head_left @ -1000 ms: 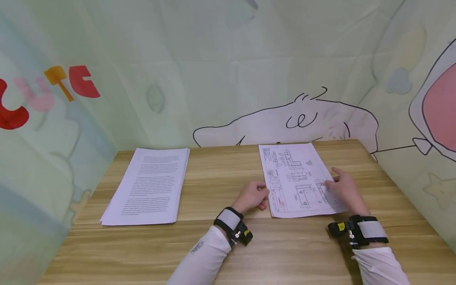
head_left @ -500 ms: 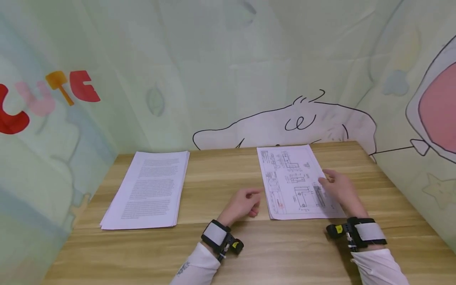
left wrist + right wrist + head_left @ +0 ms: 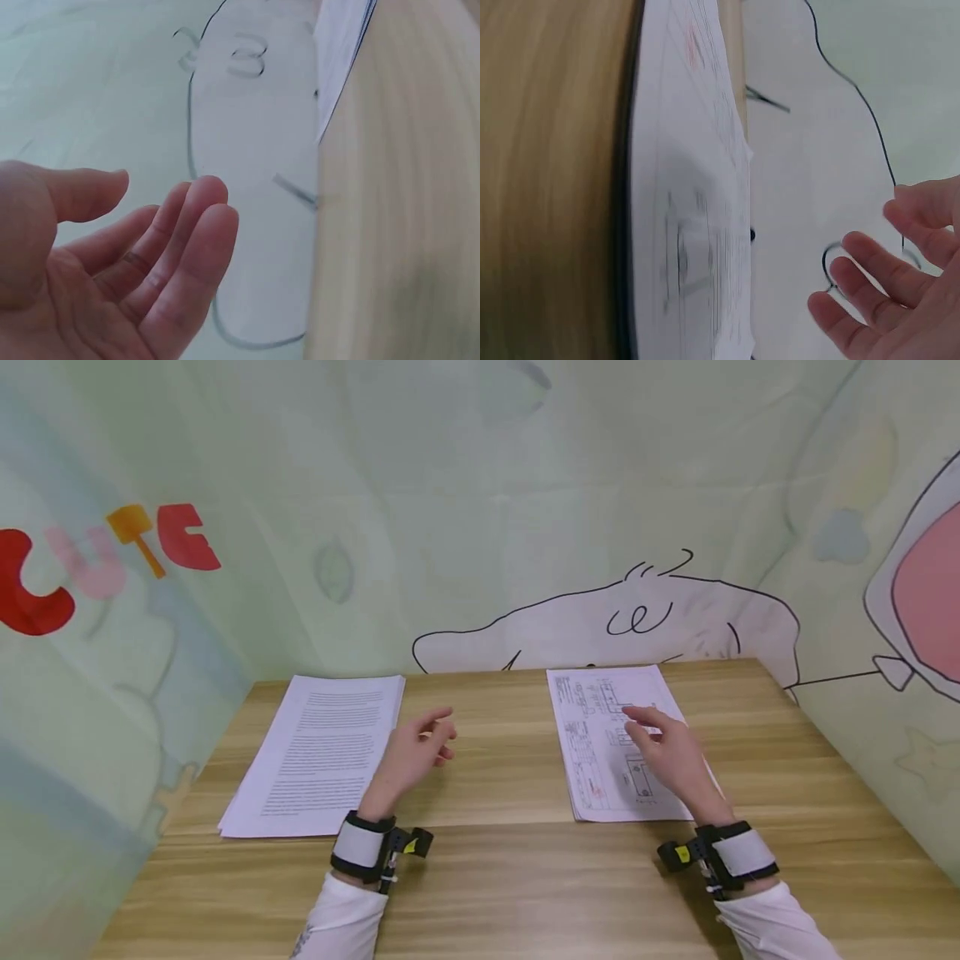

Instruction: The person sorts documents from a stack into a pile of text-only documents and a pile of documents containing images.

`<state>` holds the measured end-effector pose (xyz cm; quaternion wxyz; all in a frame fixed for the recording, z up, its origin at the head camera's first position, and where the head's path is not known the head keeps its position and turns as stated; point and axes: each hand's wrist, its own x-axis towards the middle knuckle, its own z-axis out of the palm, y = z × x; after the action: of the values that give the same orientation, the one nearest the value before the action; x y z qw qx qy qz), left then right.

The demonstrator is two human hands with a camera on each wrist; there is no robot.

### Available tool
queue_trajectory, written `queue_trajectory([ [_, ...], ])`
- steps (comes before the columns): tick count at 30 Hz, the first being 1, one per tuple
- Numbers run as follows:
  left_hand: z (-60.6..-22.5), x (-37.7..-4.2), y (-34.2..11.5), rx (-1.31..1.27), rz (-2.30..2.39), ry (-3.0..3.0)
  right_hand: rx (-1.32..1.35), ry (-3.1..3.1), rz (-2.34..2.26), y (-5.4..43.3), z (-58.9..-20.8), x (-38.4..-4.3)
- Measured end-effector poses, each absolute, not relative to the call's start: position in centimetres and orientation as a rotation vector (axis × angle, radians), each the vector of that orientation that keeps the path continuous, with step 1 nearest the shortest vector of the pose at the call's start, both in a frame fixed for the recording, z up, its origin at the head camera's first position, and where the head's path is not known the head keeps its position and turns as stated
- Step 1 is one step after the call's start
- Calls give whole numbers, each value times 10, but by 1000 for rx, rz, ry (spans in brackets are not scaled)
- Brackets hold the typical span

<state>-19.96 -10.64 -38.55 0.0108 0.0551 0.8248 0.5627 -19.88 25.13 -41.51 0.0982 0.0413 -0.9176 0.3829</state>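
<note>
On the right of the table lies a stack of sheets with a technical drawing (image 3: 588, 785) on top. My right hand (image 3: 667, 756) hovers over this stack, holding nothing; in the right wrist view its loosely bent fingers (image 3: 870, 289) are apart from the paper. A second paper stack, printed with text (image 3: 322, 752), lies at the left. Beside that stack's right edge my left hand (image 3: 412, 756) is raised with nothing in it. In the left wrist view its fingers (image 3: 206, 247) and thumb are spread apart, relaxed.
Both stacks rest on a wood-grain table (image 3: 495, 860). Behind the table hangs a pale printed cloth (image 3: 450, 527) with cartoon figures and letters. Each wrist wears a strapped camera, such as the left wrist camera (image 3: 412, 842).
My left hand has left the drawing stack's left edge and moved left toward the text stack. The right hand has lifted off the drawing stack's right side and shifted left over it.
</note>
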Motion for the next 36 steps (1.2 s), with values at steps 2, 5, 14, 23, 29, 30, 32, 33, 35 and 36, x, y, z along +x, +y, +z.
queue_trajectory([
  [2, -381, -197, -122, 140, 1745, 2656, 169, -2654, 1148, 237, -418, -200],
  [5, -379, -196, -142, 86, 1720, 2784, 223, -2574, 1183, 213, -422, -201],
  [14, -390, -194, -176, 10, 1324, 3108, 422, -2488, 1350, 143, -428, -199],
  [23, -406, -205, -233, -159, 965, 3251, 446, -2583, 1522, 95, -427, -214],
  [29, -410, -203, -277, -291, 683, 3174, 524, -2694, 1635, 68, -428, -217],
  [30, -411, -203, -283, -298, 646, 3155, 541, -2714, 1652, 64, -428, -217],
  [32, -414, -202, -295, -306, 586, 3114, 575, -2742, 1680, 58, -430, -219],
  [33, -416, -201, -301, -301, 551, 3102, 587, -2753, 1695, 55, -431, -220],
  [35, -419, -200, -309, -289, 482, 3081, 586, -2768, 1740, 48, -431, -221],
  [36, -420, -200, -312, -287, 456, 3069, 577, -2771, 1777, 45, -431, -221],
])
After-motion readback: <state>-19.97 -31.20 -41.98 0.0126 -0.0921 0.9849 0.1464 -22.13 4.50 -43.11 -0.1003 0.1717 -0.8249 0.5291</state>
